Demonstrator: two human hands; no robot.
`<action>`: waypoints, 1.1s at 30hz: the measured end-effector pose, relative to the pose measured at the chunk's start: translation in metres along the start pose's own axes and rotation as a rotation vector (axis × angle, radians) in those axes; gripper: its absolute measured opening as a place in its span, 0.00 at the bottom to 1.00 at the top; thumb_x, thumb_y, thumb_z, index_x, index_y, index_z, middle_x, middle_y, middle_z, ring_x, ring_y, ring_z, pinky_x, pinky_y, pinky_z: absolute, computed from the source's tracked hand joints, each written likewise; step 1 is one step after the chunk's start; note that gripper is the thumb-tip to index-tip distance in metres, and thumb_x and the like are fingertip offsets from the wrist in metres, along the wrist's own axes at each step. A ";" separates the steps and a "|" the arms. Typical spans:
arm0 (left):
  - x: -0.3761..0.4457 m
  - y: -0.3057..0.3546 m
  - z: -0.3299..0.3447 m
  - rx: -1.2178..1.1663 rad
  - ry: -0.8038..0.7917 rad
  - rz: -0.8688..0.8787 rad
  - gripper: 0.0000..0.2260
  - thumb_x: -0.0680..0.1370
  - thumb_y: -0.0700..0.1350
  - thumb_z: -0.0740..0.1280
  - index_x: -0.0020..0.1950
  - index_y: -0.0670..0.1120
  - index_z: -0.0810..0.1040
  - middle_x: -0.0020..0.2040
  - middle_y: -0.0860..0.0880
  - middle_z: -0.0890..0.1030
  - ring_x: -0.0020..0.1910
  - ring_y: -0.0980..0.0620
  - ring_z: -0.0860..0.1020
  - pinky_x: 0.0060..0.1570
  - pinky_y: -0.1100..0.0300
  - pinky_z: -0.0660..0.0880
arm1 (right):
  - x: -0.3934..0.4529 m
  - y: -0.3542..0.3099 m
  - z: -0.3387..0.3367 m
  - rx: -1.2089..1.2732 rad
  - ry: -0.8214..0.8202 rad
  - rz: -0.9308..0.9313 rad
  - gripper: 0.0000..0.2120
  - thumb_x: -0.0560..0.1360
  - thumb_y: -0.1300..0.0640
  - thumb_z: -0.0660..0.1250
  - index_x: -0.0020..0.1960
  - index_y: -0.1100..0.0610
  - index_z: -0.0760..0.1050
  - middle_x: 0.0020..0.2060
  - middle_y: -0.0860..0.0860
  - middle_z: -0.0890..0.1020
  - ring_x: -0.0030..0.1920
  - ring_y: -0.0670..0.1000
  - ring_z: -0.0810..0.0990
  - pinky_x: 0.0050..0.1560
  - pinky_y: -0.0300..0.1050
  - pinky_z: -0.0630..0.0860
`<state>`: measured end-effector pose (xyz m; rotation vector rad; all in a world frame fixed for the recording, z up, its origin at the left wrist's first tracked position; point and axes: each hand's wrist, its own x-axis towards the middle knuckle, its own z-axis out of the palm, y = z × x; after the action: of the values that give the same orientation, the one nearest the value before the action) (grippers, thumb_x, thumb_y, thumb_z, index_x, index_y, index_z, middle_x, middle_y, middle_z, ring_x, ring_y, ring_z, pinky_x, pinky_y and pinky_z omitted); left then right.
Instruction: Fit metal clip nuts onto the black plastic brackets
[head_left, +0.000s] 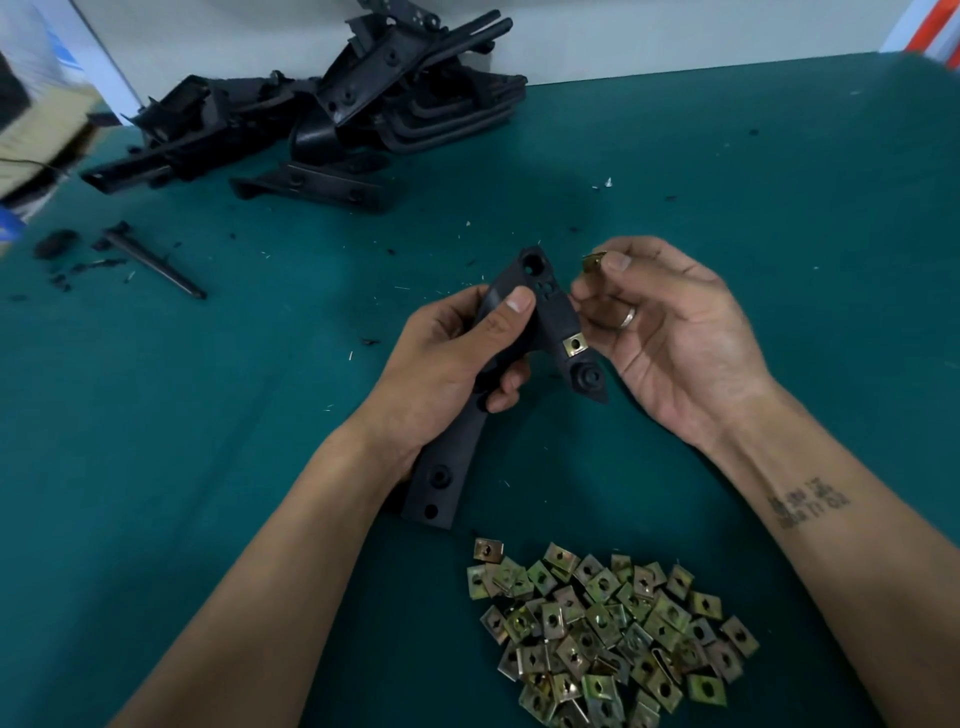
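Bracket (511, 332) gripped in my left hand (447, 358), one fitted clip nut (575, 344) already on its right arm.
My right hand (670, 332) pinches a loose clip nut (594, 261) beside the bracket's top; clip nut pile (608, 629) sits on the green table (753, 208) below.

A cardboard box (36, 135) sits at the green table's (779, 208) far-left edge.

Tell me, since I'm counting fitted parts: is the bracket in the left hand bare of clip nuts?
No: one clip nut already sits on the bracket.
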<state>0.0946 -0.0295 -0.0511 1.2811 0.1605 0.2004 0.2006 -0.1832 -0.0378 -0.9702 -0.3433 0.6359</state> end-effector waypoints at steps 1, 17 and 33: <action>0.000 0.000 0.000 -0.001 0.001 0.000 0.11 0.80 0.47 0.66 0.52 0.39 0.74 0.43 0.45 0.78 0.29 0.50 0.69 0.25 0.62 0.67 | 0.000 0.000 0.001 -0.024 0.019 -0.006 0.02 0.75 0.63 0.69 0.45 0.57 0.80 0.36 0.56 0.84 0.35 0.51 0.83 0.41 0.45 0.81; 0.001 0.000 -0.001 -0.005 0.001 -0.006 0.12 0.80 0.48 0.67 0.53 0.39 0.74 0.45 0.42 0.78 0.28 0.50 0.69 0.25 0.61 0.67 | -0.003 0.002 0.004 -0.141 0.035 -0.157 0.05 0.73 0.68 0.71 0.47 0.63 0.81 0.37 0.57 0.86 0.39 0.54 0.85 0.45 0.47 0.82; 0.000 -0.001 -0.002 -0.002 -0.008 -0.009 0.11 0.81 0.48 0.67 0.54 0.40 0.74 0.48 0.39 0.74 0.29 0.50 0.69 0.26 0.61 0.67 | -0.009 0.001 0.017 -0.142 0.070 -0.139 0.12 0.74 0.75 0.67 0.43 0.62 0.85 0.39 0.57 0.86 0.41 0.54 0.84 0.45 0.48 0.84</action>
<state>0.0942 -0.0280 -0.0522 1.2785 0.1590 0.1876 0.1844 -0.1771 -0.0300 -1.0920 -0.3939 0.4545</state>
